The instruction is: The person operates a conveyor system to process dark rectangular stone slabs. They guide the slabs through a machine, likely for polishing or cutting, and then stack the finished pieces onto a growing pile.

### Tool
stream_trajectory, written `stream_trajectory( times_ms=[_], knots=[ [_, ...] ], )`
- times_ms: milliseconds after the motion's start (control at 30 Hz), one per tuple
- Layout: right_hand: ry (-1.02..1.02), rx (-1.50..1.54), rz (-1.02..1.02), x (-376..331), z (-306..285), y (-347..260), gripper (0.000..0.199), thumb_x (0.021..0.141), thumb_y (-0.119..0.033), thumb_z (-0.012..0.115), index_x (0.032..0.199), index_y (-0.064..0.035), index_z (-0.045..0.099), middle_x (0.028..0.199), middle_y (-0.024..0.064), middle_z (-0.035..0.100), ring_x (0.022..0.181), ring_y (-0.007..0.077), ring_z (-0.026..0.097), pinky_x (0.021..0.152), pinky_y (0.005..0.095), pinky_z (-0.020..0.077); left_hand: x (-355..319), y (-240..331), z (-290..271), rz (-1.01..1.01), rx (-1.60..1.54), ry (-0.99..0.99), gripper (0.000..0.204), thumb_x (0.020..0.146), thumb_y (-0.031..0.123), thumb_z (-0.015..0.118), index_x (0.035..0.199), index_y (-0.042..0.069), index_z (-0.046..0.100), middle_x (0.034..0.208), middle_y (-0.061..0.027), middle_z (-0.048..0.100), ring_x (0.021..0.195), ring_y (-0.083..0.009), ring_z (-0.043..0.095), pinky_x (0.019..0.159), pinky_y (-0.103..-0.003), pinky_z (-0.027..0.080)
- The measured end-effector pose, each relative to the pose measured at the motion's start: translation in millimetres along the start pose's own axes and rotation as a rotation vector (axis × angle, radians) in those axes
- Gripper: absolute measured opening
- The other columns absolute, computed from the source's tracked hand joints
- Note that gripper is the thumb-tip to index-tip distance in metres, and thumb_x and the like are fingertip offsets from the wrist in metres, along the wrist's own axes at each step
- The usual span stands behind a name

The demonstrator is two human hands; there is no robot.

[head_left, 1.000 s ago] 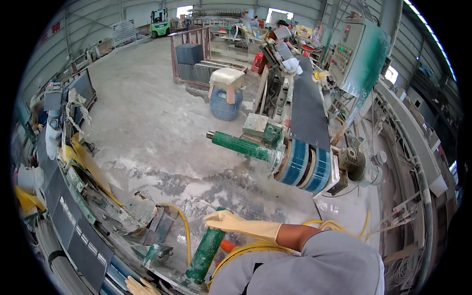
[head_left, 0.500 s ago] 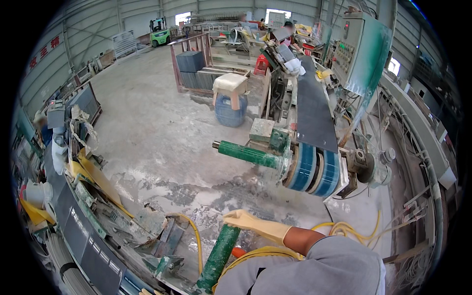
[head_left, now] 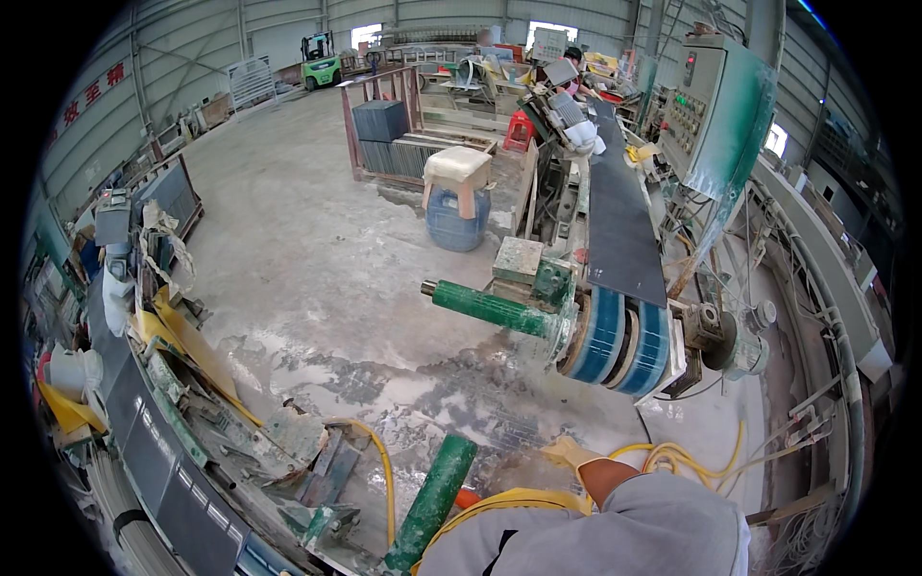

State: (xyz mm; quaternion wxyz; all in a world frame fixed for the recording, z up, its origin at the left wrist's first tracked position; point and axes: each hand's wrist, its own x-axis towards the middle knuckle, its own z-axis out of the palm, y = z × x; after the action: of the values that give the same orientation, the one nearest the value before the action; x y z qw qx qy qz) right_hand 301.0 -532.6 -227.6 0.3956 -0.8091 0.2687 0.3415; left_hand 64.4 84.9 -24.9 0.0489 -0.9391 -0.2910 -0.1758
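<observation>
At the lower edge we see a grey sleeve [head_left: 653,528] and a hand in a yellow rubber glove [head_left: 569,453], mostly hidden behind the wrist. We cannot tell which hand it is, nor whether its fingers are open or closed, or hold anything. The other hand is not in view.

Just left of the glove stands a green cylinder bar [head_left: 434,499], tilted, its upper end near the glove but, as it seems, not touching it. A yellow hose [head_left: 384,470] bends around it on the wet concrete floor [head_left: 317,288].

A little farther is the blue ribbed roller [head_left: 619,344] of a belt machine, with a green shaft [head_left: 490,309] pointing to the left and a dark conveyor belt [head_left: 619,230] running away from us.

Behind these stands a blue drum [head_left: 456,216] (a pale stool lies on top), then a rack of dark stone slabs [head_left: 379,120], and far away a green forklift [head_left: 320,60].
</observation>
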Motion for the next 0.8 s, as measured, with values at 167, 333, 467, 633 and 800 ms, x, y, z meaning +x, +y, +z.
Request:
stream_trajectory(
  times_ms=[167, 333, 467, 633, 800],
  knots=[
    [0.043, 0.107, -0.151, -25, 11, -58, 0.032, 0.096, -0.032, 0.068, 0.115, -0.0063, 0.072, 0.098, 0.0096, 0.074, 0.077, 0.0202, 0.068, 0.065, 0.0355, 0.0541, 36, -39, 44, 0.475, 0.046, 0.642, 0.053, 0.103, 0.031, 0.053, 0.139, -0.009, 0.053, 0.143, -0.0334, 0.05, 0.135, -0.0466, 0.045, 0.117, -0.052, 0.032],
    [-0.188, 0.4, -0.219, -21, 33, -133, 0.027, 0.095, -0.029, 0.067, 0.105, -0.005, 0.074, 0.09, 0.0032, 0.072, 0.069, 0.0173, 0.065, 0.061, 0.0337, 0.0511, -8, -6, -12, -0.086, -0.06, -0.062, 0.053, 0.103, 0.031, 0.052, 0.139, -0.008, 0.053, 0.143, -0.0333, 0.05, 0.135, -0.0468, 0.045, 0.117, -0.052, 0.031],
    [-0.088, 0.052, -0.283, -19, 49, -149, 0.025, 0.092, -0.027, 0.069, 0.103, -0.0053, 0.075, 0.084, 0.0043, 0.072, 0.069, 0.0165, 0.065, 0.062, 0.0322, 0.05, -13, -9, -3, -0.047, -0.043, -0.058, 0.052, 0.104, 0.03, 0.052, 0.139, -0.008, 0.053, 0.143, -0.0327, 0.05, 0.135, -0.0465, 0.045, 0.117, -0.052, 0.032],
    [0.035, -0.082, -0.391, 31, 60, -96, 0.025, 0.09, -0.026, 0.07, 0.104, -0.007, 0.077, 0.083, 0.0066, 0.074, 0.068, 0.0162, 0.066, 0.059, 0.0328, 0.0505, -3, 10, -15, -0.006, -0.077, -0.054, 0.051, 0.104, 0.03, 0.051, 0.14, -0.007, 0.053, 0.143, -0.032, 0.051, 0.135, -0.0461, 0.046, 0.116, -0.052, 0.033],
    [-0.015, -0.186, -0.263, -18, 45, -120, 0.04, 0.086, -0.053, 0.064, 0.106, -0.0214, 0.08, 0.086, 0.0114, 0.076, 0.078, 0.0276, 0.072, 0.074, 0.0396, 0.0561, -9, 17, -35, -0.046, -0.036, -0.046, 0.05, 0.105, 0.03, 0.051, 0.14, -0.006, 0.053, 0.143, -0.0312, 0.051, 0.135, -0.0456, 0.046, 0.115, -0.052, 0.034]
  ],
)
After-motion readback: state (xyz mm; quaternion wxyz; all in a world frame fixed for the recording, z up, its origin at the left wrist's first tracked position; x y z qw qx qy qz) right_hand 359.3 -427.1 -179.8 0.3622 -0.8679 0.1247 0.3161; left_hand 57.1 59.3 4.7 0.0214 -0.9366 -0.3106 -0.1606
